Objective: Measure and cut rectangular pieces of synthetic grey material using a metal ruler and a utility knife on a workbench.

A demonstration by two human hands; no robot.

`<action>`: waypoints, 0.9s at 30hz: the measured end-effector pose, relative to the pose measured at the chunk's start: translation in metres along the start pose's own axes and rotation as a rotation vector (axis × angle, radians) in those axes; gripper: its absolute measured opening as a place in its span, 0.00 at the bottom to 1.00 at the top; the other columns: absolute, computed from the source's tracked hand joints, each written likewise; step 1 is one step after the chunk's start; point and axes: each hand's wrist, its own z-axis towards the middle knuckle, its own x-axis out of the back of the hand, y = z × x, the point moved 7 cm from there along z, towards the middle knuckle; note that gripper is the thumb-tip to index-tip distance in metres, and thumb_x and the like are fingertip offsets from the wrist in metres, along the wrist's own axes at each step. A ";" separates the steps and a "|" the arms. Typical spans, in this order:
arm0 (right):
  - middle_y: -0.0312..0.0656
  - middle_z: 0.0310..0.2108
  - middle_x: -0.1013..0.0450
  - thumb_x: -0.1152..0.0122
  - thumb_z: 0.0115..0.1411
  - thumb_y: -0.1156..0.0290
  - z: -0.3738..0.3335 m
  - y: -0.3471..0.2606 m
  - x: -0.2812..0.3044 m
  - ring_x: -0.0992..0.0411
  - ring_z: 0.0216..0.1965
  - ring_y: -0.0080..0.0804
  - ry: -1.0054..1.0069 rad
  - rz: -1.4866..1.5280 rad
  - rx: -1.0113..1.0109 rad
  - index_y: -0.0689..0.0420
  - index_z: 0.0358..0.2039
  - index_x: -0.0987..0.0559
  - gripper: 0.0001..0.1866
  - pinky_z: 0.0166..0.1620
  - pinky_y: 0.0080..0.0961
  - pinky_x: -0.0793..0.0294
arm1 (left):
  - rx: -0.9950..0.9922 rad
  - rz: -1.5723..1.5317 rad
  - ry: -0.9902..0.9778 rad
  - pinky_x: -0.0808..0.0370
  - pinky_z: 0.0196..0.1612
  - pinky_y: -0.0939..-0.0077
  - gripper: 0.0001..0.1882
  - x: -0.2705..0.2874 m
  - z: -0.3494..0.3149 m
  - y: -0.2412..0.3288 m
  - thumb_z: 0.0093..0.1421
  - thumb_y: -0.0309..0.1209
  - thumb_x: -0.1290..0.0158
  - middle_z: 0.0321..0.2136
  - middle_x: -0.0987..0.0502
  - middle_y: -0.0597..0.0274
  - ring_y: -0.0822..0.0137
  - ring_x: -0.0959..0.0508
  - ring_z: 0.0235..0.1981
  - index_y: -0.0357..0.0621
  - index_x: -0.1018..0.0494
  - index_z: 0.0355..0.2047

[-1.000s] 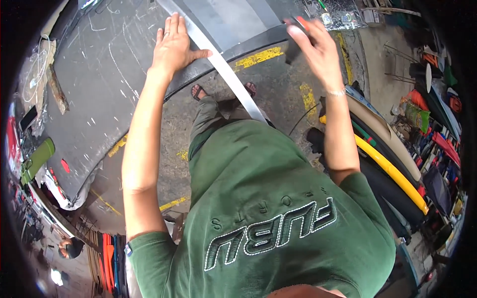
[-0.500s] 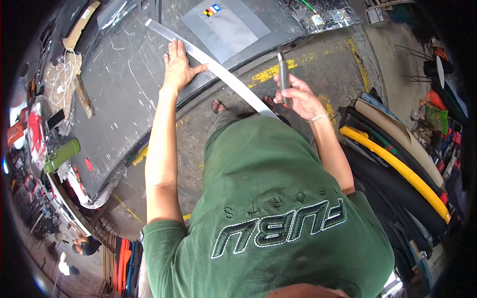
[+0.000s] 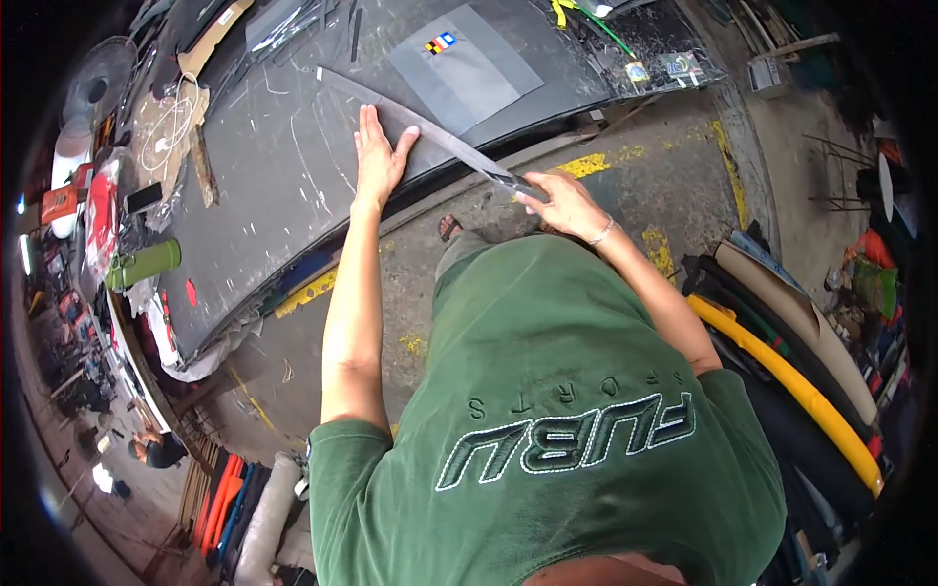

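A dark worktable (image 3: 264, 225) is positioned in front of the person, and a long, narrow metallic strip (image 3: 391, 107) is laid obliquely across its near edge. The far end of the strip is supported on the surface; the near end is projected past the near edge, over the floor. The left hand (image 3: 379, 161) is placed palm down near the near edge, with its fingers held almost together and its thumb spread wide, the thumb being set on the strip. The right hand (image 3: 565, 203) is closed around a cutter knife (image 3: 515, 183), which is held at the near end of the strip, beyond the edge; contact between blade and strip cannot be determined. A grey sheet (image 3: 469, 83), fitted with a small multicoloured patch (image 3: 440, 43), is laid flat to the right of the strip, one corner close to it. Toward the right corner of the surface, a thin green rod (image 3: 608, 35) is located. By the left edge, a green cylindrical pouch (image 3: 145, 266) and a dark phone (image 3: 144, 198) are placed.
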 end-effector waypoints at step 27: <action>0.28 0.21 0.29 0.30 0.65 0.60 -0.095 0.032 -0.004 0.31 0.22 0.16 1.070 0.503 -0.304 0.61 0.29 0.21 0.17 0.27 0.21 0.29 | -0.386 0.085 -0.109 0.25 0.56 0.56 0.21 0.031 0.106 0.040 0.68 0.42 0.46 0.46 0.21 0.46 0.45 0.20 0.48 0.46 0.23 0.56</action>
